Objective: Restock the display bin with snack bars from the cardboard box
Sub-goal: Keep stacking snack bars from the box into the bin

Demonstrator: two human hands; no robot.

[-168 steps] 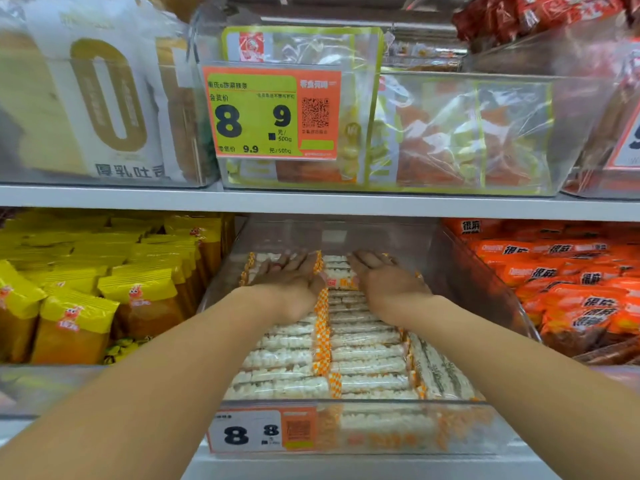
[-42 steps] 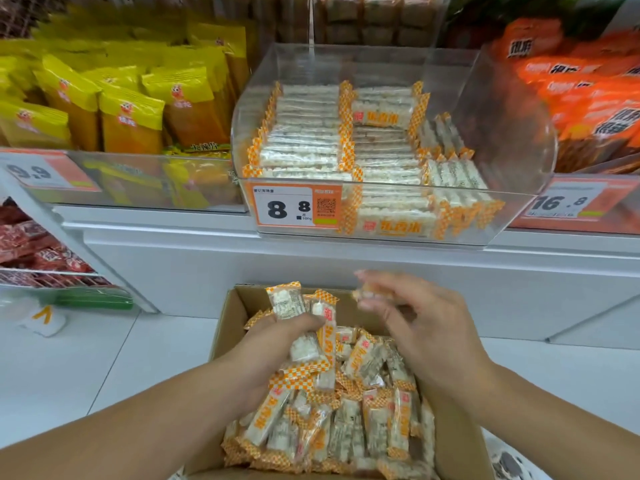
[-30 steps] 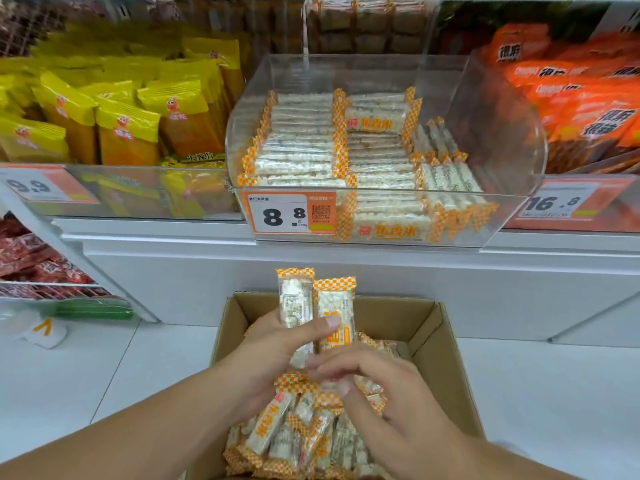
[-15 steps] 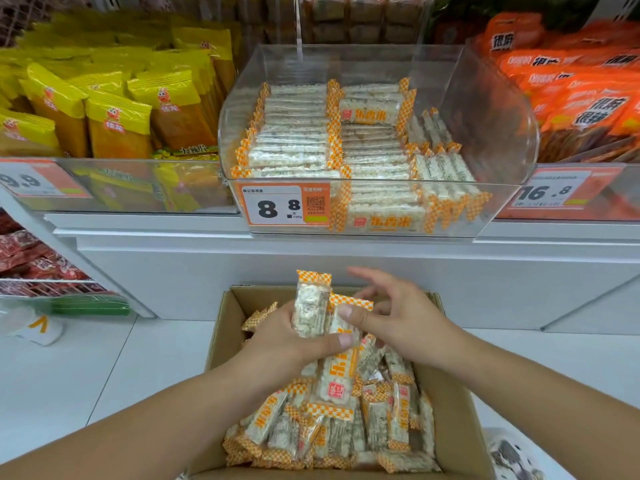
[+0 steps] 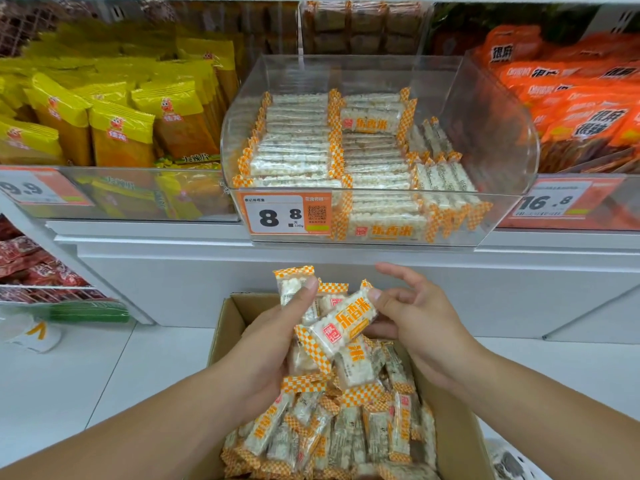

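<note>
Two bare forearms, no sleeves, bare hands

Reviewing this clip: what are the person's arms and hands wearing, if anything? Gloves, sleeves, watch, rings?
Nothing that shows. Both forearms are bare right to the bottom edge of the frame, so any sleeve ends out of view. The left hand and right hand have no gloves, and no watch, bracelet or ring can be seen on the wrists or fingers. The fingernails look short and unpainted.
</note>
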